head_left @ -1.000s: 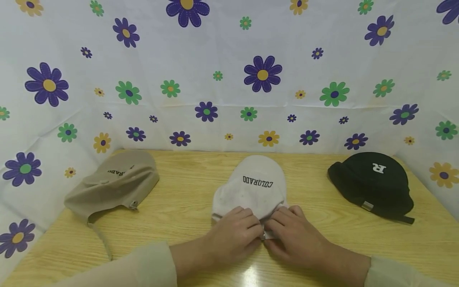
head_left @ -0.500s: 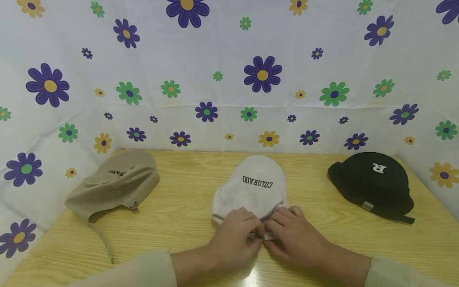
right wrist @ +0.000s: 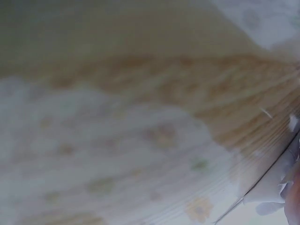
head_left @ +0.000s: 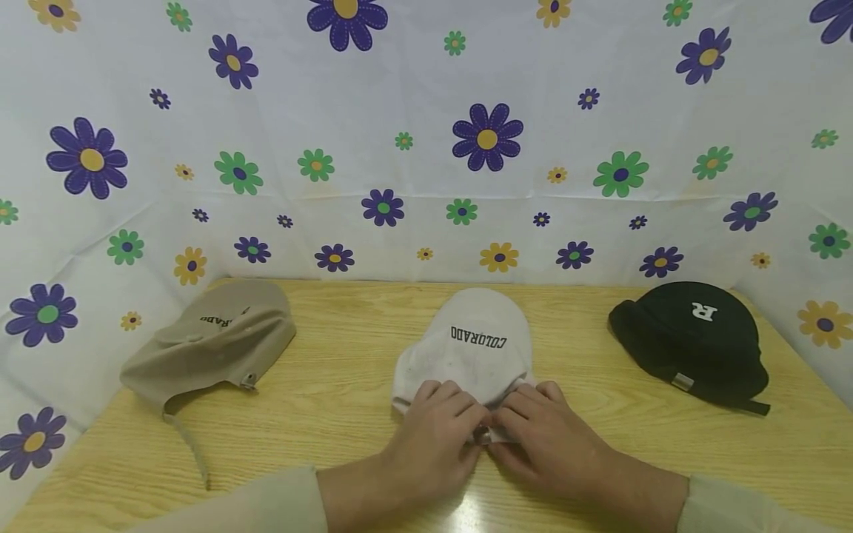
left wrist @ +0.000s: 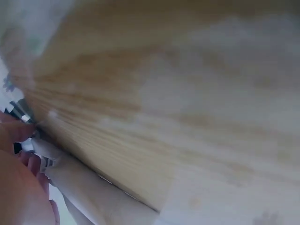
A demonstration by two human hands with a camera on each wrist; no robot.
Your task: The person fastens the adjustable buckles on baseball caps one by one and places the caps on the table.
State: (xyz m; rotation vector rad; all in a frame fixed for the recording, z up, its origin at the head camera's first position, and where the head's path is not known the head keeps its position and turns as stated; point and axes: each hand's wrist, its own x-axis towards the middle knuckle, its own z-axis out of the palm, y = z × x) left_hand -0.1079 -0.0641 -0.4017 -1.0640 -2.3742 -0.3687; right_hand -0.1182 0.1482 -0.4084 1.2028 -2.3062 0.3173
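Observation:
A cream baseball cap lettered COLORADO lies mid-table, with its lettering upside down to me. At its near edge my left hand and right hand meet, fingers curled. Between the fingertips shows a small dark metal buckle on the cap's back strap. My left hand pinches the strap by this buckle, and my right hand grips the strap just beside it. The left wrist view catches the left hand at the cap's pale cloth. Only a sliver of the right hand appears in the right wrist view.
To the left a tan cap rests on the wooden table, its loose strap trailing forward. A black cap with a white letter R sits at right. Flower-printed white cloth hangs behind and along both sides.
My left fingers have shifted slightly at the strap, first lifting apart, then closing in again so the dark buckle shows. The right hand and the caps stay in place.

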